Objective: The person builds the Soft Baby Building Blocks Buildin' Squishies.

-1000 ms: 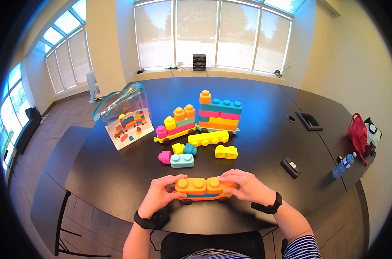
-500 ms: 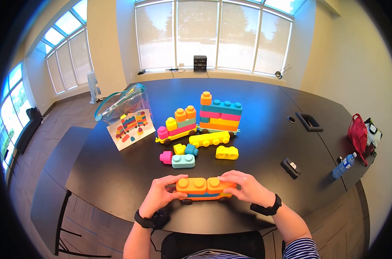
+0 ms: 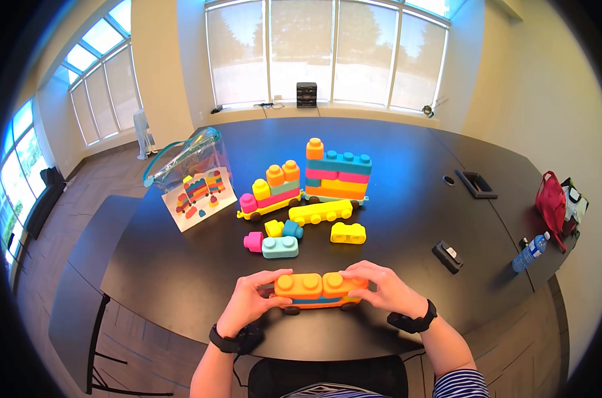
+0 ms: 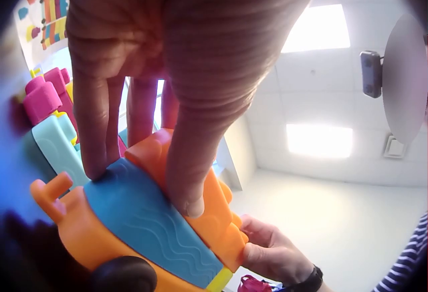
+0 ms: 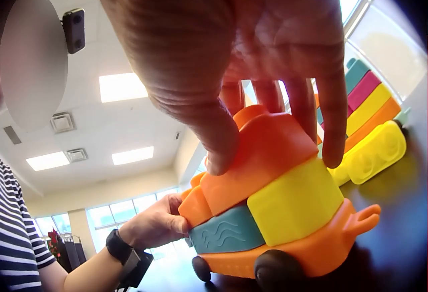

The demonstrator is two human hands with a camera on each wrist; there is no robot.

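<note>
On the near side of the table, a toy train wagon stands on an orange wheeled base (image 3: 317, 306). A blue brick (image 4: 147, 212) and a yellow brick (image 5: 294, 202) form its middle layer, topped by two orange bricks, a left one (image 3: 298, 285) and a right one (image 3: 334, 284). My left hand (image 3: 249, 300) grips the wagon's left end, thumb on the left orange brick's near side and fingers over the far side. At the other end my right hand (image 3: 390, 292) pinches the right orange brick between thumb and fingers.
Beyond lie a pale teal brick (image 3: 280, 247), a pink brick (image 3: 252, 241), a yellow two-stud brick (image 3: 348, 233) and an upturned yellow wheelless base (image 3: 321, 212). Two built wagons stand behind, near a clear bag (image 3: 195, 159) and picture card (image 3: 200, 199). A water bottle (image 3: 531, 252) stands right.
Both hands and the wagon have shifted slightly to the right along the table. The grip at each end looks the same, and the other bricks stay in place.
</note>
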